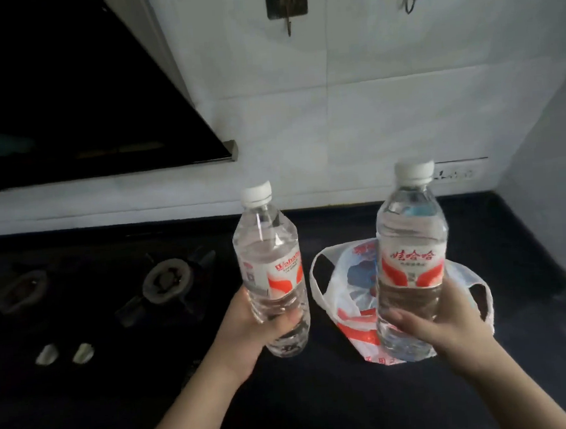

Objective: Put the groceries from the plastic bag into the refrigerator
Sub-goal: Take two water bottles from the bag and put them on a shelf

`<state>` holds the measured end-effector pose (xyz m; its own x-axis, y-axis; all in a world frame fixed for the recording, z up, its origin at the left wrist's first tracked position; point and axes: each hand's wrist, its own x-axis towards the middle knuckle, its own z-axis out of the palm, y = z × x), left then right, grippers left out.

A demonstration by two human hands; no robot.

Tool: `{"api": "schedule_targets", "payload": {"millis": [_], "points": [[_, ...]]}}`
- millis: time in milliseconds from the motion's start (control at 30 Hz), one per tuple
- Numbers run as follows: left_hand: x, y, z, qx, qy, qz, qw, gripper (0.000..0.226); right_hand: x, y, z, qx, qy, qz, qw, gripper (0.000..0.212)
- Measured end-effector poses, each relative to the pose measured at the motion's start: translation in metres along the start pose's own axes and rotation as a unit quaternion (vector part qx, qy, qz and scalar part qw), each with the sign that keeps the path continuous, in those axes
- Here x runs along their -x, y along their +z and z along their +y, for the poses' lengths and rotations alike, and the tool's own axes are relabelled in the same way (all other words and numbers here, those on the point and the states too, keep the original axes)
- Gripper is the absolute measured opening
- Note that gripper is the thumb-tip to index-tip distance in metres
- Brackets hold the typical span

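Head view: hands (249,330) (449,320) each grip a water bottle (268,265) (410,255) above plastic bag (347,297).

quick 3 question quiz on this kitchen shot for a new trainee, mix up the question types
1. True or false: each hand grips its own water bottle.
2. Where does the plastic bag lie? A) on the dark counter right of the hob B) hung on a wall hook C) in the left hand
3. Fill in: both bottle caps are ____ in colour.

Key
1. True: the left hand grips the left bottle and the right hand grips the right bottle, both upright.
2. A: the plastic bag lies on the counter, right of the hob, behind the right bottle.
3. White.
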<state>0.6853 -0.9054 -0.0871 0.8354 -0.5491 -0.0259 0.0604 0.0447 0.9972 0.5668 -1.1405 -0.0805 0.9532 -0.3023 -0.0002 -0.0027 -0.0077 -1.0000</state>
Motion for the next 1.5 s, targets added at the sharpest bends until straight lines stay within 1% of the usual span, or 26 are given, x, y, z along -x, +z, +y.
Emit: {"api": "schedule_targets", "payload": {"millis": [67, 167, 300, 400, 500, 600, 633, 733, 767, 833, 933, 967, 1033, 1167, 1267, 1333, 1400, 1433, 1500], "points": [[0.016, 0.01, 0.0, -0.008, 0.006, 0.058, 0.998, 0.058, 0.0, -0.002, -0.002, 0.038, -0.026, -0.027, 0.999, 0.081], [0.041, 0.02, -0.006, 0.0, -0.001, 0.15, 0.989, 0.068, 0.001, -0.002, 0.005, 0.06, -0.038, -0.069, 0.995, 0.065], [0.079, 0.02, -0.021, -0.003, 0.015, 0.263, 0.965, 0.082, 0.005, 0.012, 0.016, 0.073, -0.058, -0.145, 0.985, 0.06], [0.117, 0.025, -0.027, -0.018, 0.025, 0.316, 0.948, 0.071, 0.01, 0.034, 0.021, 0.079, -0.043, -0.212, 0.973, 0.06], [0.158, 0.025, -0.026, -0.01, 0.041, 0.371, 0.928, 0.061, 0.015, 0.059, 0.023, 0.087, -0.042, -0.265, 0.959, 0.065], [0.2, 0.015, -0.023, 0.015, 0.045, 0.417, 0.908, 0.056, 0.024, 0.089, 0.018, 0.095, -0.043, -0.317, 0.943, 0.066], [0.215, 0.012, -0.023, 0.023, 0.048, 0.432, 0.9, 0.058, 0.028, 0.099, 0.015, 0.1, -0.041, -0.334, 0.936, 0.065], [0.26, 0.004, -0.021, 0.042, 0.061, 0.491, 0.868, 0.078, 0.048, 0.139, 0.009, 0.103, -0.02, -0.382, 0.918, 0.061], [0.276, 0.001, -0.021, 0.044, 0.064, 0.506, 0.859, 0.08, 0.057, 0.157, 0.007, 0.108, -0.02, -0.392, 0.913, 0.059], [0.309, -0.005, -0.02, 0.036, 0.069, 0.53, 0.844, 0.069, 0.077, 0.192, 0.009, 0.112, -0.027, -0.406, 0.907, 0.054], [0.368, -0.015, -0.018, 0.023, 0.073, 0.57, 0.818, 0.041, 0.117, 0.248, 0.011, 0.093, -0.048, -0.452, 0.886, 0.055], [0.389, -0.018, -0.017, 0.014, 0.076, 0.579, 0.811, 0.035, 0.134, 0.267, 0.014, 0.085, -0.051, -0.468, 0.878, 0.056], [0.434, -0.024, -0.015, 0.011, 0.083, 0.602, 0.794, 0.03, 0.169, 0.3, 0.013, 0.075, -0.049, -0.494, 0.865, 0.057], [0.529, -0.038, -0.013, 0.005, 0.079, 0.659, 0.748, 0.037, 0.235, 0.365, 0.01, 0.06, -0.043, -0.552, 0.83, 0.067], [0.588, -0.046, -0.013, 0.004, 0.078, 0.694, 0.715, 0.044, 0.279, 0.407, 0.011, 0.052, -0.035, -0.582, 0.811, 0.061], [0.617, -0.046, -0.012, 0.005, 0.079, 0.713, 0.697, 0.038, 0.305, 0.43, 0.012, 0.047, -0.035, -0.604, 0.795, 0.06], [0.641, -0.045, -0.009, 0.009, 0.084, 0.722, 0.687, 0.031, 0.331, 0.452, 0.01, 0.046, -0.034, -0.625, 0.779, 0.062], [0.652, -0.046, -0.01, 0.006, 0.081, 0.734, 0.674, 0.033, 0.342, 0.462, 0.009, 0.047, -0.038, -0.637, 0.769, 0.06], [0.672, -0.048, -0.014, -0.011, 0.059, 0.771, 0.634, 0.054, 0.36, 0.484, 0.007, 0.05, -0.048, -0.66, 0.748, 0.055]]}}
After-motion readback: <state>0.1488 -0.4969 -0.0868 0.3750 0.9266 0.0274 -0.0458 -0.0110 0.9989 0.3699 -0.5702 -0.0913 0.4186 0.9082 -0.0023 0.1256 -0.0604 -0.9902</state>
